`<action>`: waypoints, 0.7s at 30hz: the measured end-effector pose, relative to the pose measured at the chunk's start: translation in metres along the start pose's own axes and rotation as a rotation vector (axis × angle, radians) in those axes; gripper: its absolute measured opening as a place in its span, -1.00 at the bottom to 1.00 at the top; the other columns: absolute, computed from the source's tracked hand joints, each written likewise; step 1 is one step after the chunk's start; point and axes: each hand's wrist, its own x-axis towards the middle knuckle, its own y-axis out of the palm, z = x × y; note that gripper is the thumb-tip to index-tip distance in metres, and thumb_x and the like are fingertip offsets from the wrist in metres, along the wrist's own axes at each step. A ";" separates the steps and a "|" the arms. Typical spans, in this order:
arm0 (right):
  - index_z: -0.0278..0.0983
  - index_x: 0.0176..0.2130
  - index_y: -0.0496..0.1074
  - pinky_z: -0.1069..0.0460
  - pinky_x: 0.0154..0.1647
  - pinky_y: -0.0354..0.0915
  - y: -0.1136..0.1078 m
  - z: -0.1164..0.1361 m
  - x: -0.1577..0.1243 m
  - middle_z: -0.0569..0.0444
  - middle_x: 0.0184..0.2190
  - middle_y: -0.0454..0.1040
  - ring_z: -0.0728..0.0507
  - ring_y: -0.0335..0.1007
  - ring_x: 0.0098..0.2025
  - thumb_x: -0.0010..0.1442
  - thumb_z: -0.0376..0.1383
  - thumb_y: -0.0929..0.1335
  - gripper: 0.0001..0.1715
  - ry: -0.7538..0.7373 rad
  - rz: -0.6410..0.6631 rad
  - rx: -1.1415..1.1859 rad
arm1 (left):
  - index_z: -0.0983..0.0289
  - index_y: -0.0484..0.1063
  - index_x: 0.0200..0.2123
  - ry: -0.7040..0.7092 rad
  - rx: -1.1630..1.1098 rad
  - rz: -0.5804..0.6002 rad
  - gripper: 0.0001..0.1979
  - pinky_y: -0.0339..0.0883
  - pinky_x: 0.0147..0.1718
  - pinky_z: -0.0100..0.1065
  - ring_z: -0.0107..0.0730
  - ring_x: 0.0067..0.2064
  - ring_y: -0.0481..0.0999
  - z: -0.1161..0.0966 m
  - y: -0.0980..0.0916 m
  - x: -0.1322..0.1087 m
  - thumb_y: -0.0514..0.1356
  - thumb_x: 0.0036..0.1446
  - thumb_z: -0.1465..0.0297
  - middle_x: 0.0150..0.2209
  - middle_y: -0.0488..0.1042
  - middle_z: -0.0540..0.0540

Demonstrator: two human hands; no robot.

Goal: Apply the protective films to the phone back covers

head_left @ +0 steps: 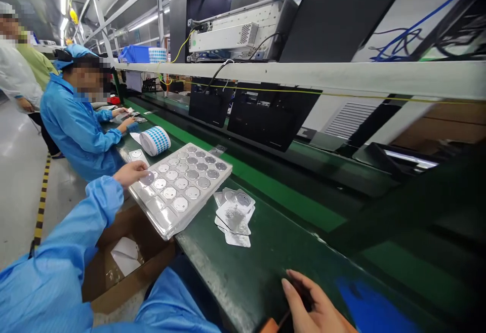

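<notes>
My left hand (131, 173) is closed in a pinch on a round silver disc (148, 177) at the left edge of a clear plastic tray (155, 211). Rows of similar discs (180, 204) fill most of its pockets; some pockets at the near left corner hold none. To the tray's right lies a loose pile of silvery square cards (233, 217), some with a round shape on them. My right hand (317, 305) is low over the green bench, thumb and forefinger apart, with no held thing visible. Beside it is a partly cut-off orange and dark object (270, 325).
A roll of blue-dotted labels (155, 140) stands behind the tray. Below the bench edge is a cardboard box (152, 249) with white paper inside. A co-worker in blue (76, 115) handles items farther left. A shelf beam (304, 74) crosses above the bench.
</notes>
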 end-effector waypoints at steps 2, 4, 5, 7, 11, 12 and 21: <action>-0.19 0.00 0.47 -0.07 -0.35 0.45 0.000 0.013 -0.010 -0.07 -0.10 0.57 -0.21 0.53 -0.33 0.15 0.07 0.34 -0.45 -0.159 -0.003 0.020 | 0.25 0.34 -0.19 0.090 -0.231 0.057 -0.69 0.37 -0.32 -0.30 -0.34 -0.34 0.45 -0.030 0.032 -0.022 0.23 0.12 0.15 -0.38 0.47 0.03; -0.17 0.10 0.41 -0.12 -0.02 0.43 0.000 0.031 -0.024 -0.08 0.11 0.45 -0.29 0.46 0.03 0.17 -0.02 0.36 -0.44 -0.376 0.024 0.050 | 0.22 0.30 -0.19 0.191 -0.755 0.268 -0.65 0.39 -0.35 -0.26 -0.31 -0.34 0.48 -0.070 0.084 -0.056 0.30 0.08 0.16 -0.35 0.48 0.05; -0.16 0.17 0.35 -0.16 0.13 0.35 -0.001 0.039 -0.031 -0.07 0.19 0.38 -0.30 0.34 0.18 0.17 -0.06 0.38 -0.39 -0.474 0.048 0.068 | 0.21 0.28 -0.20 0.211 -0.965 0.447 -0.62 0.39 -0.37 -0.27 -0.32 -0.36 0.48 -0.092 0.114 -0.076 0.33 0.05 0.16 -0.37 0.47 0.03; -0.15 0.26 0.23 -0.23 0.28 0.20 -0.002 0.049 -0.043 -0.07 0.27 0.28 -0.30 0.20 0.29 0.15 -0.10 0.42 -0.26 -0.599 0.076 0.119 | 0.21 0.25 -0.22 0.179 -1.246 0.831 -0.59 0.36 -0.44 -0.35 -0.38 -0.42 0.47 -0.136 0.173 -0.120 0.38 0.02 0.20 -0.40 0.46 0.01; -0.13 0.30 0.17 -0.21 0.18 0.32 -0.017 0.029 -0.057 -0.09 0.22 0.34 -0.27 0.31 0.22 0.22 -0.13 0.38 -0.28 -0.554 -0.026 0.176 | 0.22 0.23 -0.20 0.080 -1.418 1.172 -0.61 0.31 -0.43 -0.41 -0.48 -0.45 0.44 -0.195 0.253 -0.179 0.36 0.05 0.23 -0.39 0.42 -0.02; -0.14 0.29 0.19 -0.20 0.15 0.34 -0.024 0.017 -0.057 -0.10 0.19 0.37 -0.27 0.34 0.19 0.23 -0.14 0.37 -0.31 -0.517 -0.076 0.141 | 0.23 0.24 -0.20 0.111 -1.359 1.142 -0.64 0.32 -0.38 -0.39 -0.46 -0.41 0.45 -0.201 0.264 -0.183 0.35 0.07 0.26 -0.36 0.44 0.00; -0.22 0.13 0.40 -0.28 0.13 0.30 -0.053 -0.058 -0.019 -0.11 0.05 0.48 -0.32 0.36 0.12 0.18 -0.16 0.40 -0.46 -0.445 -0.062 -0.501 | 0.23 0.36 -0.33 0.671 -0.589 0.290 -0.88 0.28 -0.07 -0.21 -0.26 -0.13 0.41 -0.180 0.308 -0.150 0.15 0.08 0.55 -0.23 0.46 0.06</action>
